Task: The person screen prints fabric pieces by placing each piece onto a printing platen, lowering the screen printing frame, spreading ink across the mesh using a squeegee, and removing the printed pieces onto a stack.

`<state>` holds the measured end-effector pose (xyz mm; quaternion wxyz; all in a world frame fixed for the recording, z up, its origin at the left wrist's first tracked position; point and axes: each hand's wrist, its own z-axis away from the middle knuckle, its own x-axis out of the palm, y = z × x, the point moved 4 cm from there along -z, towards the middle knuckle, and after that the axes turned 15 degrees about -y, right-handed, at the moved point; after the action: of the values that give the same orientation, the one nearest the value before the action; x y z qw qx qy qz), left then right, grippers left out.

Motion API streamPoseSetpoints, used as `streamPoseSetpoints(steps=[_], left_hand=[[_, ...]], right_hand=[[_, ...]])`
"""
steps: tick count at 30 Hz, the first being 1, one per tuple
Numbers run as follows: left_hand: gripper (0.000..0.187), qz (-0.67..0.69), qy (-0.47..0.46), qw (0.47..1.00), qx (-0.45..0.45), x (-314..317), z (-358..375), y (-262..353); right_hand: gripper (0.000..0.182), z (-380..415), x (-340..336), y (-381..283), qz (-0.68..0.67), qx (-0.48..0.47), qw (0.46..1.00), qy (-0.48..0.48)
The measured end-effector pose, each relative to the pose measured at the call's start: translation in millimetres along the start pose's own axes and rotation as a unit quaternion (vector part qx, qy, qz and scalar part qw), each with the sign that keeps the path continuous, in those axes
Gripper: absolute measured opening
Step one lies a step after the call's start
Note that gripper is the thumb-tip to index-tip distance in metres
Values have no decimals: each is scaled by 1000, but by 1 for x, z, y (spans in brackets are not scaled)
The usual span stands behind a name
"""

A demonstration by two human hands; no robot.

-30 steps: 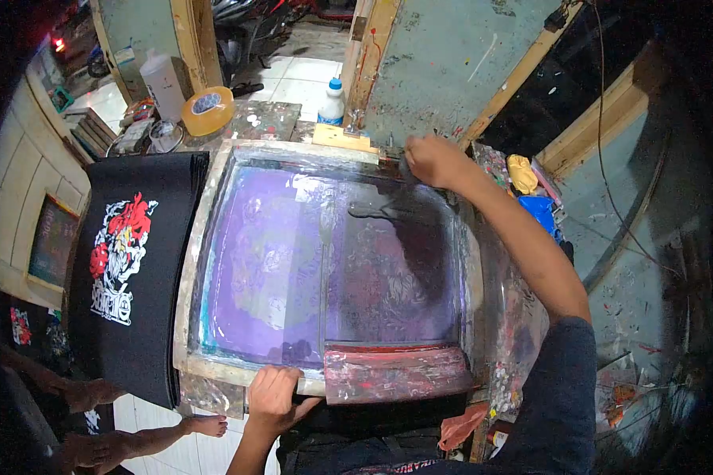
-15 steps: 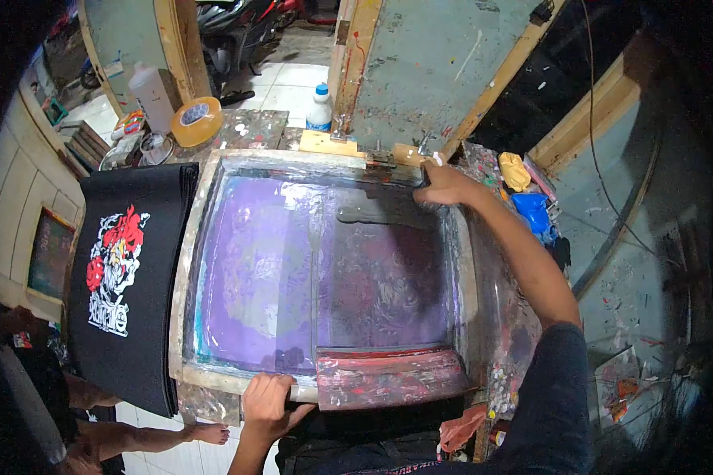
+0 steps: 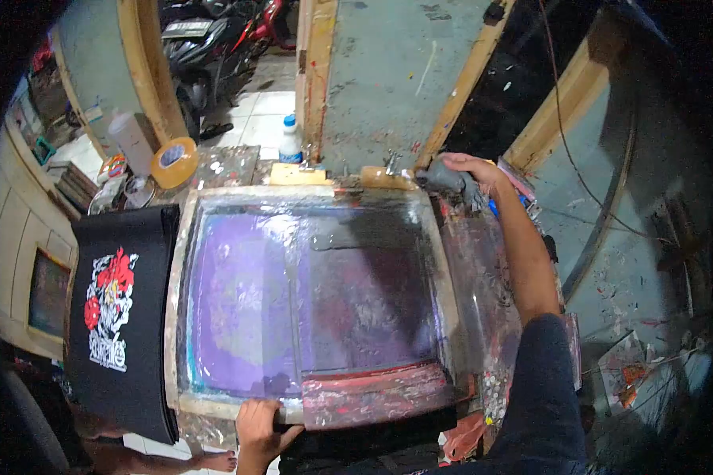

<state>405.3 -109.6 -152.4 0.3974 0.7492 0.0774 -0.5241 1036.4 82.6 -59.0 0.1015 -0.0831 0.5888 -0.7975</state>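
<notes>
A wooden-framed printing screen (image 3: 206,405) lies on the bench, its mesh purple on the left and dark on the right. My left hand (image 3: 260,431) is closed over the front rim of the frame. Beside it, a wide paint-stained wooden squeegee (image 3: 376,398) rests along the front right edge. Beyond the far right corner, my right hand (image 3: 479,170) grips a crumpled grey bundle, perhaps a rag (image 3: 445,178); its fingers partly hide the hold. Dark wet ink (image 3: 356,237) lies on the far right of the mesh.
Printed black fabric (image 3: 123,396) is stacked at the left. A tape roll (image 3: 173,163) and a blue-capped bottle (image 3: 290,141) stand behind the screen. Metal clamps (image 3: 393,165) sit at its back edge. Another person's foot (image 3: 218,461) shows at lower left.
My right hand has left the frame's far right corner, moved right and now has the grey bundle. My left hand stays on the front rim. The view has shifted.
</notes>
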Motion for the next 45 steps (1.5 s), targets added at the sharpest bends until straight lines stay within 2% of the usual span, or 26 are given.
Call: streamPoseSetpoints(steps=[1,2,5,6,9,10,11,15,16,21,24,26,29,32,35,38,39,41,42,44,45], left_hand=[[56,-1,-2,1000,-4,4,3,-3],[63,5,-21,999,-25,17,13,-16],[63,-9,-31,998,-46,25,23,-27],[62,9,-47,998,-39,19,19,-24],[52,-11,-135,988,-67,-4,-1,-2],[55,-12,-231,962,-147,-3,-6,-3],[57,1,-246,956,-160,-1,-5,-4],[64,4,-190,974,-124,10,16,-16],[66,0,-180,977,-118,12,21,-19],[74,-7,-149,984,-96,22,34,-32],[73,-1,-174,979,-107,15,27,-27],[72,1,-188,976,-113,12,22,-24],[70,2,-206,971,-121,9,19,-21],[69,-6,-212,969,-127,8,17,-17],[63,-10,-195,974,-111,3,11,-13],[61,95,-206,960,-163,17,18,-26],[61,65,-209,963,-157,15,16,-23],[60,2,-212,967,-143,8,7,-14],[54,17,-205,965,-160,32,31,-39],[58,10,-103,988,-113,20,18,-24],[61,8,-52,995,-90,13,16,-16]], right_hand=[[47,6,-22,1,-45,-58,997,17],[47,13,-57,8,-115,-101,988,-36],[47,26,-88,16,-223,-266,937,25],[47,25,-104,24,-235,-298,925,7],[43,21,-141,58,-223,-294,928,49],[42,17,-150,70,-219,-281,931,77],[40,15,-156,81,-214,-266,934,105],[37,13,-180,114,-160,-130,942,263],[36,15,-182,117,-134,-123,934,307],[29,20,-184,118,-24,-40,925,377],[23,21,-197,120,125,9,914,385],[21,17,-206,125,230,-9,891,392],[24,13,-214,119,438,-48,794,419],[19,18,-178,84,558,99,714,411],[18,19,-192,93,465,3,809,359],[20,36,-179,84,471,12,806,358],[21,45,-162,71,498,64,793,345],[23,66,-97,11,547,165,757,317],[23,72,-54,-11,636,131,701,296],[21,104,78,-47,675,109,682,261],[40,118,135,-43,667,91,711,204]])
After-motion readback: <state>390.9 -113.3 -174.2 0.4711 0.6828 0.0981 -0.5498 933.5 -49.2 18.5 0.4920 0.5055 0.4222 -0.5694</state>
